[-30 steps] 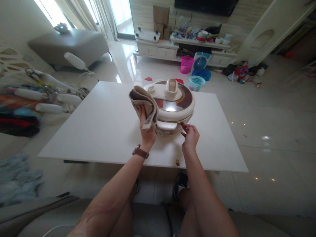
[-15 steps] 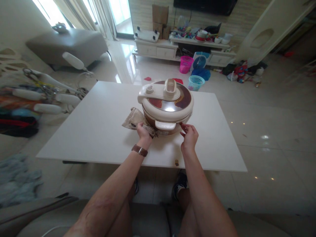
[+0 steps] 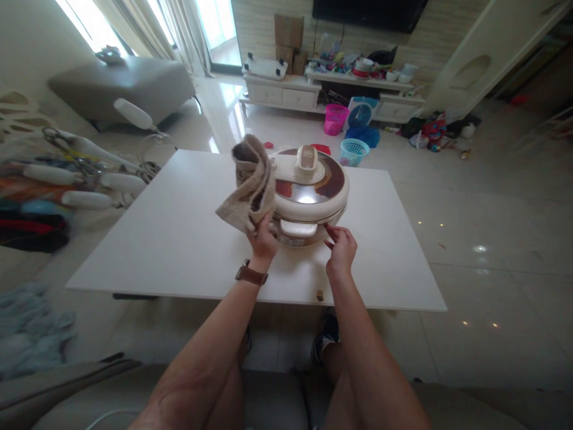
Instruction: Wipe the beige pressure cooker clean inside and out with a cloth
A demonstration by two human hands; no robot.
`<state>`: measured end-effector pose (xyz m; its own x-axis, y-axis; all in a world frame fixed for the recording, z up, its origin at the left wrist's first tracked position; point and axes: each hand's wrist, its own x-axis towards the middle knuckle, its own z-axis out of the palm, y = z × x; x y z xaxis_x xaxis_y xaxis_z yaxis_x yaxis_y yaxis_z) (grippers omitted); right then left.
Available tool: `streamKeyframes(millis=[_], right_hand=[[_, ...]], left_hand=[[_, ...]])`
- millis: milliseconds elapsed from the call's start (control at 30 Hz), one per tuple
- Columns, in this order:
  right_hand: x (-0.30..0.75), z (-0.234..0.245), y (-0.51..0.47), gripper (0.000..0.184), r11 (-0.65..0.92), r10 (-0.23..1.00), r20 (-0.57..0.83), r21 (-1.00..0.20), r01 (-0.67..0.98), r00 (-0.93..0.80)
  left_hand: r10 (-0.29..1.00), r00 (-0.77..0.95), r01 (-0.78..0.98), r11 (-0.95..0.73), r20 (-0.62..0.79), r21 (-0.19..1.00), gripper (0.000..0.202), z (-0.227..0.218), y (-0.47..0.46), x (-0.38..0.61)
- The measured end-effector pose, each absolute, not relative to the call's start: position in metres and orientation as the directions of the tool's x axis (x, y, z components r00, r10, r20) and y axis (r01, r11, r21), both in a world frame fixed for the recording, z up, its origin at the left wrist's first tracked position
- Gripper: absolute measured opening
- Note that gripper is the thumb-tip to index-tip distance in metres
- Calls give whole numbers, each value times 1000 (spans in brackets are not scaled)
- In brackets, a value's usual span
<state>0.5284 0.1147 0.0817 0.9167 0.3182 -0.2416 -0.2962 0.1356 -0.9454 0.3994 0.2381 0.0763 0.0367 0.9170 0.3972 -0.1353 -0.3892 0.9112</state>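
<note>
Hands flank the cooker (image 3: 313, 194) mid-way across the surface (image 3: 179, 239) — left hand (image 3: 262, 240) clenched on a raised cloth (image 3: 249, 185), right hand (image 3: 341, 248) pinching its lower rim. Bare room either side — cloth hides the cooker's left edge.

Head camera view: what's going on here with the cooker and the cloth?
A seated person grips a beige cloth in the left hand, lifted against the left side of a cream pressure cooker that stands with its lid on, on a white table. The right hand rests its fingertips on the cooker's lower front right side. A watch sits on the left wrist.
</note>
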Motion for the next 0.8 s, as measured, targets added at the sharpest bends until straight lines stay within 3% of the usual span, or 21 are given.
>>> streamKeyframes(millis=[67, 133, 233, 367, 533, 667, 800], right_hand=[[529, 81, 115, 18, 136, 317, -241, -946, -296, 917], [529, 81, 116, 17, 140, 309, -239, -946, -292, 921], [529, 82, 117, 16, 139, 296, -237, -948, -287, 925], [529, 81, 116, 17, 126, 307, -232, -952, -280, 923], [530, 79, 114, 18, 114, 310, -230, -954, -276, 922], [530, 81, 115, 17, 114, 309, -229, -955, -275, 923], [529, 82, 115, 17, 117, 308, -231, -954, -277, 923]], left_hand=[[782, 257, -30, -581, 568, 813, 42, 90, 229, 394], [524, 551, 48, -797, 650, 602, 52, 105, 220, 390], [373, 628, 71, -901, 683, 427, 54, 118, 215, 388], [467, 501, 86, -864, 729, 495, 54, 113, 221, 388], [725, 221, 29, -674, 653, 738, 51, 91, 231, 394], [944, -85, -153, -329, 320, 932, 33, 70, 233, 405], [973, -227, -357, -51, -34, 933, 28, 51, 233, 414]])
